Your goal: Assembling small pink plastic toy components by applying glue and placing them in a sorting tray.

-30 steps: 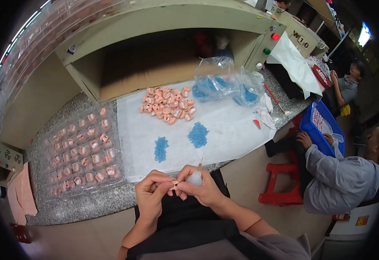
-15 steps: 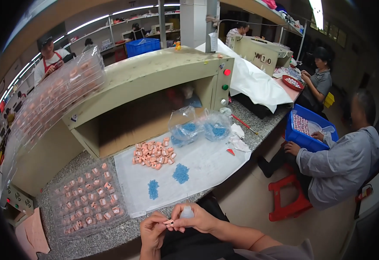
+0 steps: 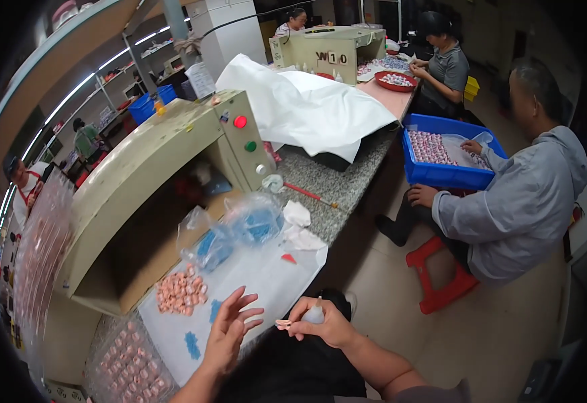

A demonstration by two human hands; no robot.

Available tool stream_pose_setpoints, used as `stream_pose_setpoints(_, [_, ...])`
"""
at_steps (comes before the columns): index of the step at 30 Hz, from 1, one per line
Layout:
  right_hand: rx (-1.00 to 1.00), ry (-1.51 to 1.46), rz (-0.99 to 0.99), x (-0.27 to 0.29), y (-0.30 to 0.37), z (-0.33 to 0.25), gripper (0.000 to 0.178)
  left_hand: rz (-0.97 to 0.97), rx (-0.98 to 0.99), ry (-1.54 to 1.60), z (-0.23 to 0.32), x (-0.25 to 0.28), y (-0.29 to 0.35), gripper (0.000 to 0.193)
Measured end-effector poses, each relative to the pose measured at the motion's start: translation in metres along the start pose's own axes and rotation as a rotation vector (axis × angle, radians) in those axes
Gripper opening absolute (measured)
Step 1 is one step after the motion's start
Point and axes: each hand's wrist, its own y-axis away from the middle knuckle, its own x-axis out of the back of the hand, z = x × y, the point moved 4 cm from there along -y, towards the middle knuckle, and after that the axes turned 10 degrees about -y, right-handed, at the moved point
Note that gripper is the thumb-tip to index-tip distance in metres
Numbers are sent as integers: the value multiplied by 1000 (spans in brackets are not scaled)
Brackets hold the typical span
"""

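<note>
My left hand [image 3: 229, 330] is raised over the near edge of the white paper sheet [image 3: 266, 295], fingers spread and holding nothing. In my right hand [image 3: 330, 328] a small peach-coloured piece [image 3: 283, 324] is pinched at the fingertips. The same hand also holds a small translucent squeeze bottle [image 3: 314, 314] against the palm. Beyond my left hand lie a pile of peach pieces [image 3: 181, 291] and two little heaps of blue bits [image 3: 192, 345]. At lower left, rows of similar peach pieces sit in a clear plastic tray [image 3: 131, 363].
A beige machine [image 3: 152, 174] with an open front stands behind the paper. Clear bags of blue bits [image 3: 256, 221], a red-handled brush [image 3: 307, 193] and crumpled tissue [image 3: 300, 228] lie near it. To the right, a person sits with a blue bin [image 3: 448, 176] beside a red stool [image 3: 438, 282].
The view has swung right. My left hand has let go of the peach piece, moved away leftward and spread its fingers. My right hand keeps the piece and the bottle.
</note>
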Motion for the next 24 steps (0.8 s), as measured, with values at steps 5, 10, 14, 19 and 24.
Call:
stream_pose_setpoints(5, [159,136,263,83,-42,-55,8,-168,340,14,-14,1,-160,63])
stream_pose_setpoints(10, [230,51,404,130,-101,-133,9,76,503,294,-30,-46,-354,58])
stream_pose_setpoints(14, [189,-22,593,151,-120,-205,10,259,424,397,-55,-78,-461,48])
stream_pose_setpoints(19, [91,77,599,195,-170,-273,9,470,401,230,-42,-33,-496,35])
stream_pose_setpoints(24, [58,177,570,212,-196,-334,9,471,458,384,-4,-46,-492,35])
